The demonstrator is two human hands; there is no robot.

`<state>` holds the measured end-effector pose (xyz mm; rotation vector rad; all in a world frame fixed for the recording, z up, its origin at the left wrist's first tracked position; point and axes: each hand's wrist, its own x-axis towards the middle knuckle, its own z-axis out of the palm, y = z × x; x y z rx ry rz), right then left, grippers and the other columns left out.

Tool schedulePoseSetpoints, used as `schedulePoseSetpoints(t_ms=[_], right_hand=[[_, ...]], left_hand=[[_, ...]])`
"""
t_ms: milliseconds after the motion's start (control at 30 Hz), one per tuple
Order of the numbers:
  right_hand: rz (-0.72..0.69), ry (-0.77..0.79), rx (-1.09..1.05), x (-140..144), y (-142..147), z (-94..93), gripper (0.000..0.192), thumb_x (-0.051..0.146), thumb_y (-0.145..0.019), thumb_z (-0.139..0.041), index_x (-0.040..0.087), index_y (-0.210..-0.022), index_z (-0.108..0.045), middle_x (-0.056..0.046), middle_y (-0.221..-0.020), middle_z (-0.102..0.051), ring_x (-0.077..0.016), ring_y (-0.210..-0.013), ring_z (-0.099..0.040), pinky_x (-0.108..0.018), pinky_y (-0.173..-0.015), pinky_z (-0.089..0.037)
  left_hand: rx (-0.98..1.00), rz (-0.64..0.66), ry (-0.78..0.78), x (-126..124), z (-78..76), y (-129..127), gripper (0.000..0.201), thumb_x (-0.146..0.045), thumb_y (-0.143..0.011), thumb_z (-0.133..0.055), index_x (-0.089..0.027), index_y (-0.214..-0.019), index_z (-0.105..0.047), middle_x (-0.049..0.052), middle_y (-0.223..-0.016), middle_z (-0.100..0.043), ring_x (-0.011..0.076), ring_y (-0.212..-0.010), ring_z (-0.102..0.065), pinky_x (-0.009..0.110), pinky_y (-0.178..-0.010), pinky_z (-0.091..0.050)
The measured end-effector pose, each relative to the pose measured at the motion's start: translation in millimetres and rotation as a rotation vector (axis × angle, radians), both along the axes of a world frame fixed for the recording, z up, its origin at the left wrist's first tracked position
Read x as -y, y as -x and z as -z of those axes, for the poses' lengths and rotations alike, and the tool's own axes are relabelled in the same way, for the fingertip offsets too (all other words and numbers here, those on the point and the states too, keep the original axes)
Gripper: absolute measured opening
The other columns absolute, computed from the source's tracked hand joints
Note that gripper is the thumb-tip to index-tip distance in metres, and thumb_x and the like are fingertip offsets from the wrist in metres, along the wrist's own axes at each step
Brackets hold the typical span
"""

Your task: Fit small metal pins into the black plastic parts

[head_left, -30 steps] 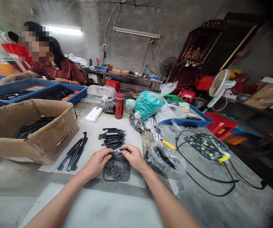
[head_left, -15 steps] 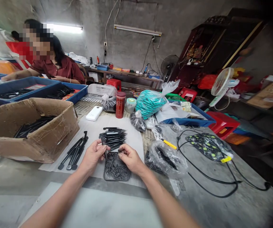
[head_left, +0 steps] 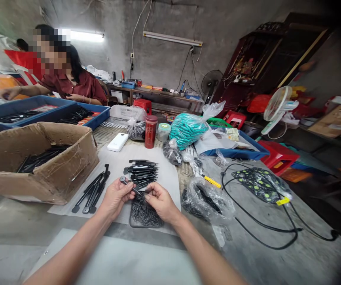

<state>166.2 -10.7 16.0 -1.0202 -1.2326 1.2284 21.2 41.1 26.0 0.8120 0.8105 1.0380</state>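
Note:
My left hand (head_left: pixel 117 194) is closed around a slim black tool with a flat, rounded head (head_left: pixel 123 180), its shaft angled down to the right. Against the shaft's far end, my right hand (head_left: pixel 161 202) makes a pinch; whatever sits between its fingertips is too small to make out. Below both hands stands a small dark tray (head_left: pixel 146 226) of short metallic pins (head_left: pixel 143 213). Just beyond them lies a stack of similar black tools with pointed tips (head_left: pixel 143 171). Several longer black pieces with flat ends (head_left: pixel 93 190) lie left of my left hand.
A cardboard box (head_left: pixel 69 170) holding black pieces stands left, before blue trays (head_left: pixel 102 116) where a co-worker (head_left: pixel 78 85) sits. Beyond are a white power bank (head_left: pixel 117 141), a red flask (head_left: pixel 150 132) and a bag of teal pieces (head_left: pixel 188 128). A yellow-handled tool (head_left: pixel 211 181) and black cable (head_left: pixel 256 219) lie right.
The tool in my left hand has tipped from near upright to slanting, its head lower and further left. My right hand has shifted slightly left and down, closer to its end.

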Motion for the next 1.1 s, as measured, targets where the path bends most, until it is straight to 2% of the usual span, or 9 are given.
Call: schedulePoseSetpoints(t_ms=[700, 967, 1100], right_hand=[[0.061, -0.066, 0.115, -1.1, -3.3, 4.7, 0.011, 0.020, -0.072, -0.049, 0.020, -0.081, -0.045, 0.005, -0.062, -0.043, -0.0085, -0.054, -0.038, -0.021, -0.052, -0.031], [0.104, -0.116, 0.236, 1.5, -7.2, 3.7, 0.011, 0.020, -0.074, -0.047, 0.020, -0.085, -0.045, 0.005, -0.062, -0.042, -0.0092, -0.055, -0.037, -0.022, -0.052, -0.030], [0.094, -0.095, 0.139, -1.7, -7.1, 5.9, 0.012, 0.023, -0.074, -0.047, 0.020, -0.085, -0.043, 0.005, -0.060, -0.040, -0.0090, -0.053, -0.037, -0.022, -0.052, -0.031]], left_hand=[[0.003, -0.031, -0.017, 3.3, 0.9, -2.1, 0.044, -0.024, -0.048, -0.077, -0.015, -0.074, -0.043, -0.003, -0.058, -0.063, 0.0061, -0.042, -0.056, 0.014, -0.044, -0.047], [-0.054, -0.045, -0.050, 7.8, 0.3, -3.7, 0.044, -0.025, -0.047, -0.077, -0.016, -0.072, -0.043, -0.001, -0.059, -0.064, 0.0109, -0.045, -0.059, 0.019, -0.045, -0.049], [-0.097, -0.037, -0.047, 8.1, -1.2, -2.7, 0.041, -0.026, -0.048, -0.077, -0.016, -0.067, -0.042, -0.002, -0.057, -0.061, 0.0124, -0.046, -0.059, 0.019, -0.041, -0.047]])
